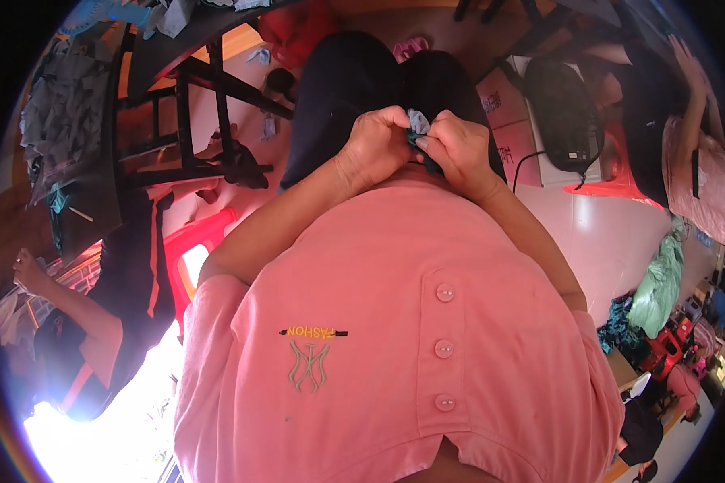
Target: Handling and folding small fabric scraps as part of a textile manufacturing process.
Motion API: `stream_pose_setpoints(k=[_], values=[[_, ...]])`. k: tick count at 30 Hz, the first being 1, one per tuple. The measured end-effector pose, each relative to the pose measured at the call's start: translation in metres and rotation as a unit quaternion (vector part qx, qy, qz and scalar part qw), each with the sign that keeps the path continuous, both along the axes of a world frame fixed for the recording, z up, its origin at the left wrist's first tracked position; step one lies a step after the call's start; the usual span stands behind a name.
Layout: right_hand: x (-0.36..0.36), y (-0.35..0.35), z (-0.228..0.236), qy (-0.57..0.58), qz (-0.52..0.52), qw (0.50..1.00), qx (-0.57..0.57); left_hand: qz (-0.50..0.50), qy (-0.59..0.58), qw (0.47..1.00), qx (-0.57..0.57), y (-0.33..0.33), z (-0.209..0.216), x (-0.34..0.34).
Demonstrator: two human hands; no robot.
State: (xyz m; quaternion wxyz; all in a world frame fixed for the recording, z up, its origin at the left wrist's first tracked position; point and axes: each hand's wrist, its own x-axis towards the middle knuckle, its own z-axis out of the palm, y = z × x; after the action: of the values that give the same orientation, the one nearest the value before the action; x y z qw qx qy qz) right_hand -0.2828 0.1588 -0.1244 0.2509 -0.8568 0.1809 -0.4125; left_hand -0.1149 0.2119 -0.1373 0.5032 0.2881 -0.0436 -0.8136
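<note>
In front of my body, above my dark-trousered lap (342, 97), my two hands meet on a small bunched piece of cloth (418, 122). The cloth is pale grey-blue at the top and dark green lower down. My left hand (374, 145) pinches it from the left between thumb and fingers. From the right, my right hand (461, 151) grips it with curled fingers, its thumb pressed on the dark green part. My fingers hide much of the cloth, and its shape cannot be made out.
A dark wooden frame (181, 121) stands at left beside a heap of grey cloth (68, 121). Right of my legs are a box (507, 109) and a black mesh-like object (562, 117). Green cloth (659, 282) lies farther right. People sit on both sides.
</note>
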Motion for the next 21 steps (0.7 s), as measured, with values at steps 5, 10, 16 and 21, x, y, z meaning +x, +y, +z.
stream_pose_setpoints(k=[5, 10, 16, 21], values=[[0.000, 0.003, -0.003, 0.012, 0.011, 1.000, -0.002, -0.034, 0.027, 0.999, 0.014, 0.003, -0.005, 0.003], [0.000, 0.004, -0.005, 0.016, 0.018, 1.000, 0.002, -0.015, -0.010, 0.997, 0.072, 0.004, 0.005, -0.001], [0.001, 0.005, -0.004, 0.036, 0.017, 0.999, -0.002, -0.029, -0.039, 0.995, 0.087, 0.004, 0.013, -0.001], [-0.010, 0.003, -0.009, 0.048, -0.009, 0.999, 0.015, -0.028, 0.000, 0.999, 0.026, 0.005, 0.015, 0.001]])
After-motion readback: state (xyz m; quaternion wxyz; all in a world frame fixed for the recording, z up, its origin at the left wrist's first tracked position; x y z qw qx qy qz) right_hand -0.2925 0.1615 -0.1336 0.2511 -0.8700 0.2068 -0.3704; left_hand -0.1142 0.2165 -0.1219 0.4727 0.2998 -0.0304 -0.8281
